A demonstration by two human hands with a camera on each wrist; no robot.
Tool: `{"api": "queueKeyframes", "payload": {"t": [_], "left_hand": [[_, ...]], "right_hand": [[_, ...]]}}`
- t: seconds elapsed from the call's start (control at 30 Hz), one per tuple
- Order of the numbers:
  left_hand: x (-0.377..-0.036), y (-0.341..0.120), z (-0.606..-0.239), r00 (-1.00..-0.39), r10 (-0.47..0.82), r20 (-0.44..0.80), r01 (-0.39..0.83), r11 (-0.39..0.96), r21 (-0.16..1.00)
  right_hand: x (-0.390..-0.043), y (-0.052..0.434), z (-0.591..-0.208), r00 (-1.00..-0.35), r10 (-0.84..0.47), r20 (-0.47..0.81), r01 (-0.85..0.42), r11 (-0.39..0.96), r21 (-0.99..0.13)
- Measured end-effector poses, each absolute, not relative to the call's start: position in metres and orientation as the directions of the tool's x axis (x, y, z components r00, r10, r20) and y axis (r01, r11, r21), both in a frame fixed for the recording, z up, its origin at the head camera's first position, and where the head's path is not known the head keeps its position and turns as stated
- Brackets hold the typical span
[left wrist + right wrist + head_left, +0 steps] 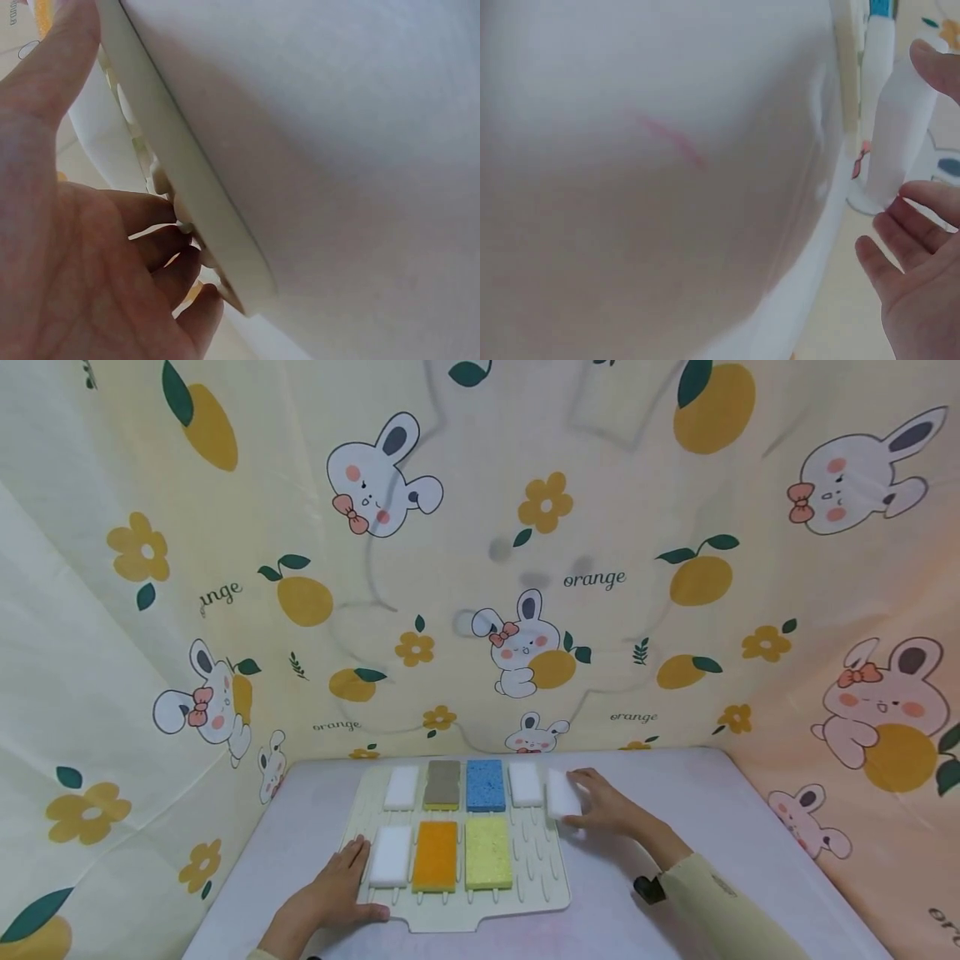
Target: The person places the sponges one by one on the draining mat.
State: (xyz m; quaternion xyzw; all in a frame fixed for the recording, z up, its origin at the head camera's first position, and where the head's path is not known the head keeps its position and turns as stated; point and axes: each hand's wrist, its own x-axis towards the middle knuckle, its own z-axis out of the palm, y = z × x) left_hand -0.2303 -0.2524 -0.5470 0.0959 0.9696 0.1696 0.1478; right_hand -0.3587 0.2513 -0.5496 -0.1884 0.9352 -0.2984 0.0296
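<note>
My right hand (609,806) pinches a white sponge (559,795) by its two ends, thumb against one and fingers against the other. The right wrist view shows this sponge (904,124) raised above the table, near the tray's right edge. A cream ribbed tray (540,893) lies on the table with several block sponges on it. Its back row has white, grey, blue and white ones; the front row has white, orange (435,853) and yellow ones. My left hand (330,885) rests at the tray's front left corner, fingers spread along its rim (180,150).
A white cloth covers the table (675,777). Behind and at both sides hangs a curtain (465,552) printed with rabbits, oranges and flowers. A small black object (648,889) sits at the right sleeve (720,902).
</note>
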Motion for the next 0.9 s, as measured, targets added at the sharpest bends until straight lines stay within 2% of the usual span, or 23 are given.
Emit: {"api": "queueKeyframes", "payload": {"t": [0.43, 0.9], "left_hand": [[-0.232, -0.257, -0.553, -0.935, 0.267, -0.235, 0.164, 0.91, 0.381], [-0.235, -0.256, -0.554, -0.934, 0.252, -0.252, 0.149, 0.918, 0.368]], "right_hand": [[-0.313, 0.229, -0.536, -0.92, -0.389, 0.04, -0.33, 0.718, -0.613], [-0.291, 0.212, -0.54, -0.898, -0.44, 0.009, -0.358, 0.719, -0.596]]}}
